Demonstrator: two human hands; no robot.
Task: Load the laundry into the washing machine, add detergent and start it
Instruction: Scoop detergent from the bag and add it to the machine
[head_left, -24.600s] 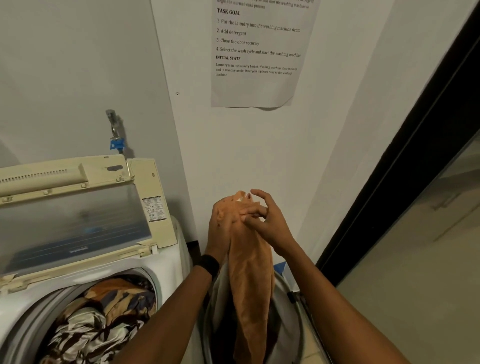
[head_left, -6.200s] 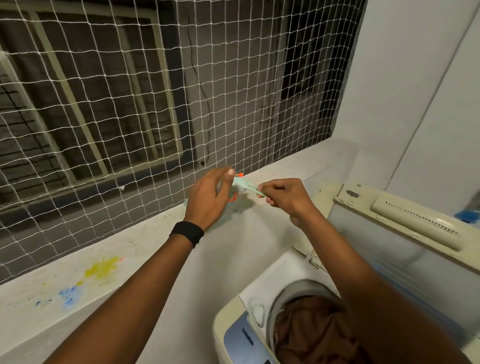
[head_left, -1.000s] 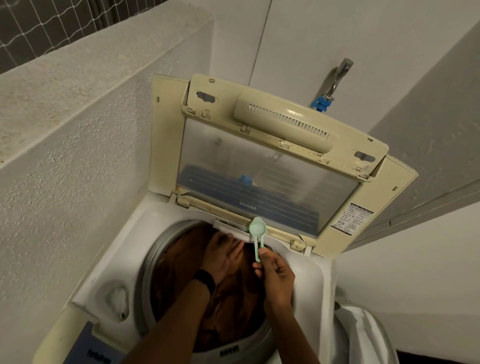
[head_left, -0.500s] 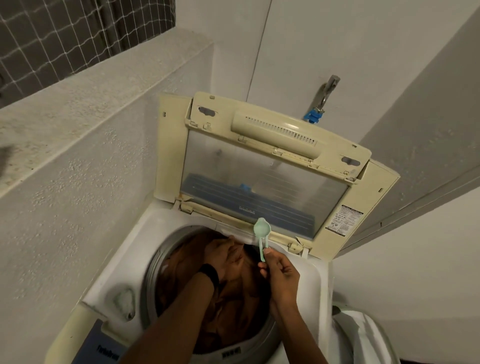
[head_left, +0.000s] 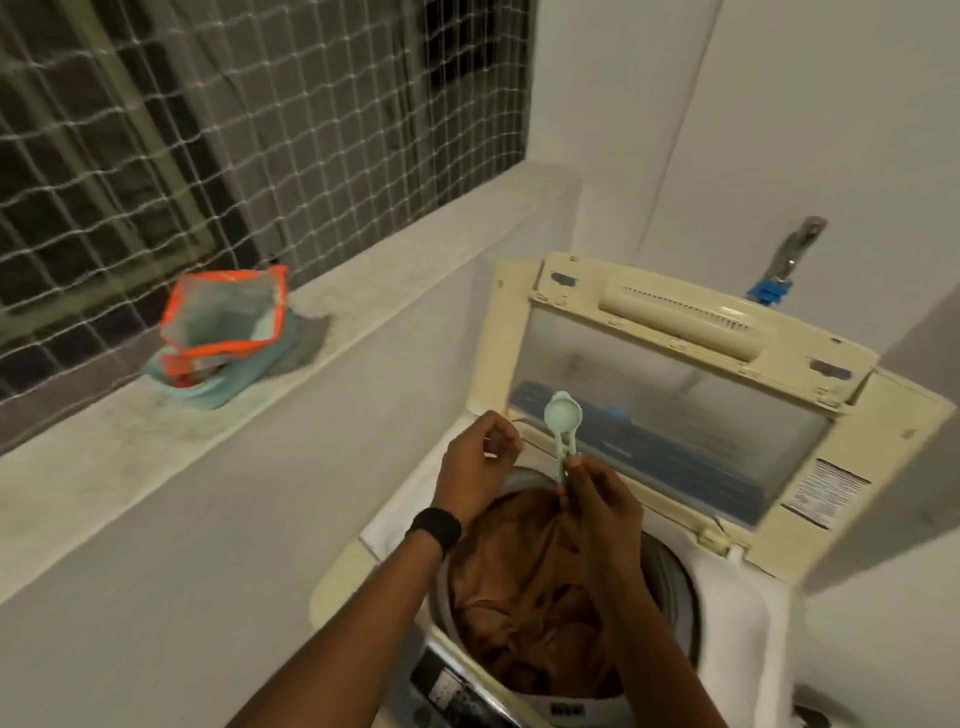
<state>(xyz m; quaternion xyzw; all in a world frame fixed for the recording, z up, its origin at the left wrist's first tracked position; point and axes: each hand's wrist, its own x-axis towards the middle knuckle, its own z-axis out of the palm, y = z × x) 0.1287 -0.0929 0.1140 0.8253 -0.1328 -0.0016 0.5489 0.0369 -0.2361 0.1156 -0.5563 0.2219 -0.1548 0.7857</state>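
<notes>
1. Pinches, with the right grip (head_left: 605, 512), the stem of a mint-green scoop (head_left: 562, 417). Holds it upright, bowl uppermost, over the back rim of the drum and in front of the raised lid (head_left: 675, 395).
2. Cannot tell whether the bowl carries powder.
3. Holds the left grip (head_left: 475, 467) just left of the scoop, fingers curled in, closed on nothing visible. Wears a black band (head_left: 434, 530) on that wrist.
4. Shows brown laundry (head_left: 519, 582) filling the drum of the top-loading washing machine (head_left: 737, 597), below both grips.
5. Finds an opened orange-and-teal detergent pouch (head_left: 223, 327) on the grey ledge (head_left: 363, 306) to the left, well apart from the machine, just in front of white netting (head_left: 208, 130).
6. Finds a tap (head_left: 795, 249) with a blue fitting on the wall behind the lid.
</notes>
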